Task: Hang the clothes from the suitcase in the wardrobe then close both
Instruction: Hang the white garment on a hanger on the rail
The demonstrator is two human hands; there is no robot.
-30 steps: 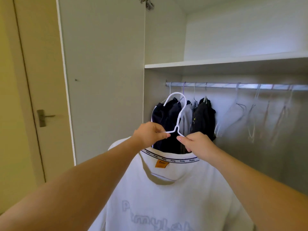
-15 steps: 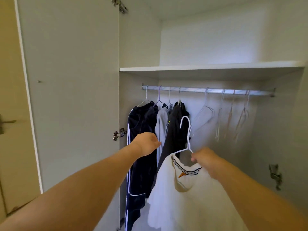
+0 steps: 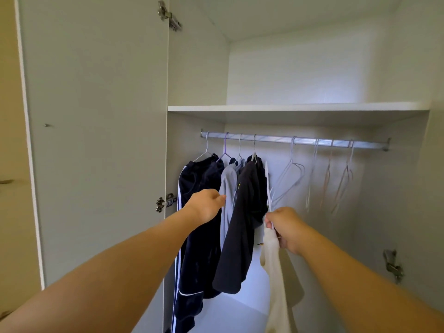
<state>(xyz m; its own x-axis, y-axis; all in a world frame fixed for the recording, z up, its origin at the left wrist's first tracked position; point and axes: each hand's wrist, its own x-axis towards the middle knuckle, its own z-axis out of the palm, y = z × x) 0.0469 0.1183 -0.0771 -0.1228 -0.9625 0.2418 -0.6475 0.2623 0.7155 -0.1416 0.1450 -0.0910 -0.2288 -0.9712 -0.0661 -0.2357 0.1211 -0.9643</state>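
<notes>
Hanging a white T-shirt (image 3: 274, 272), lower centre, below the rail (image 3: 295, 140).

Right hand (image 3: 288, 230) clamped on its white hanger (image 3: 268, 188); left hand (image 3: 207, 205) loosely curled, touching the grey top (image 3: 228, 186). Risk: hook missing the rail, shirt sliding off the tilted hanger. Counted: four hung garments, about four bare hangers (image 3: 292, 171), one shelf (image 3: 298, 108).

Soft even daylight; a bluish glow on the wardrobe floor (image 3: 230, 311); empty hangers (image 3: 341, 181) motion-blurred; edges bend, wide-angle.
</notes>
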